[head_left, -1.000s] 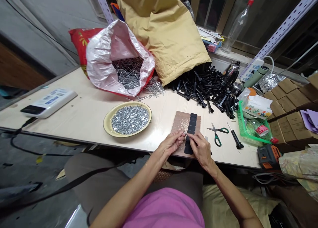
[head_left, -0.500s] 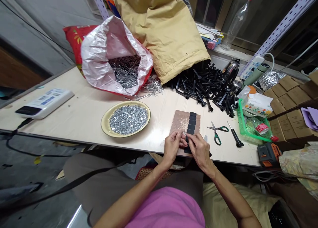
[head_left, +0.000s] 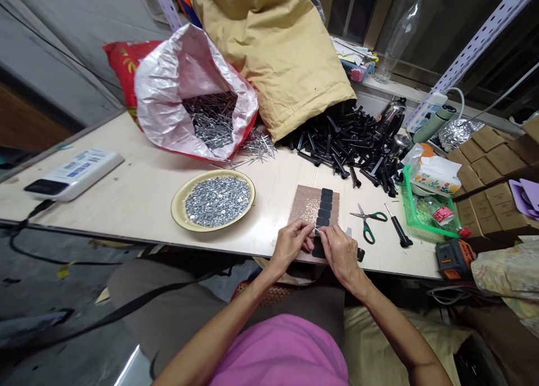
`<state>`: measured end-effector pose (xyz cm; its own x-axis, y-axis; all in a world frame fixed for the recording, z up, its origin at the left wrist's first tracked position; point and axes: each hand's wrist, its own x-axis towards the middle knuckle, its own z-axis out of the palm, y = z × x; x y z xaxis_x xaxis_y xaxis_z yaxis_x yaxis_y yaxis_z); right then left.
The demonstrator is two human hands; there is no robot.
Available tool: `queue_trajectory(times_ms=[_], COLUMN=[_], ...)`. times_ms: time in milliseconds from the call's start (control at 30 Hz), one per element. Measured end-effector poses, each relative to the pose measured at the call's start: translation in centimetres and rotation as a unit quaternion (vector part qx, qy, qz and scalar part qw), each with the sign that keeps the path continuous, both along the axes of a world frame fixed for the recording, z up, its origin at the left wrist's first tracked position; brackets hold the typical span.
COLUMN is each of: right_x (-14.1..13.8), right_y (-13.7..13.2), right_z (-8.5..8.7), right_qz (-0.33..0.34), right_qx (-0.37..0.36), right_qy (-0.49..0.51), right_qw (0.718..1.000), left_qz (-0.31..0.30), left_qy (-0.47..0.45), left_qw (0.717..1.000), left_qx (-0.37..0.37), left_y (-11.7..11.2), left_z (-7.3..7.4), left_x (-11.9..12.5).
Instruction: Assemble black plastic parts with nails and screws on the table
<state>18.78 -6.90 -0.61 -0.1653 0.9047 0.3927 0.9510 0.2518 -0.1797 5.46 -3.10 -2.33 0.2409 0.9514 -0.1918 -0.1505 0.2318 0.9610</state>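
Note:
My left hand (head_left: pixel 291 243) is closed in a pinch near the table's front edge, with a thin shiny nail (head_left: pixel 316 228) at its fingertips. Facing it, my right hand (head_left: pixel 341 252) is closed too, its fingertips at the nail's other side. A black plastic piece (head_left: pixel 361 254) sticks out past the right hand's outer side; the fingers hide the rest. Under the hands lies a brown board (head_left: pixel 301 198) with pale specks and a row of black rounded pads (head_left: pixel 324 206). A shallow yellow bowl (head_left: pixel 177 217) of small metal washers sits to the left.
Green-handled scissors (head_left: pixel 369 225) and a black plastic piece with a metal shaft (head_left: pixel 400 229) lie right. Behind are a pile of black plastic parts (head_left: pixel 349 142), an open red sack (head_left: pixel 155 102) of nails and a tan sack (head_left: pixel 286 55). A green basket (head_left: pixel 410 212) stands far right.
Both hands stay over the board with fingertips together. The right hand has turned slightly, and more of the black piece shows beyond it. The nail between the fingertips shows more plainly.

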Motion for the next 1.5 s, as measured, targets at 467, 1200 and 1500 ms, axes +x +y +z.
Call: queue_trajectory(times_ms=[467,1200,1500], right_x=[0.5,1.0,2.7], right_y=[0.4,1.1,2.2], right_z=[0.3,-0.9,-0.3], right_qz=[0.039,0.104,0.089], right_qx=[-0.067,-0.075,-0.043], right_qy=[0.037,0.117,0.085], right_qw=[0.996,0.985,0.991], left_qz=[-0.056,-0.102,-0.009], left_qy=[0.049,-0.004,0.055], left_qw=[0.993,0.995,0.998], left_qx=[0.097,-0.017,0.008], left_y=[0.5,1.4,1.2], left_z=[-0.3,0.8,0.1], left_x=[-1.2,-2.2,-2.2])
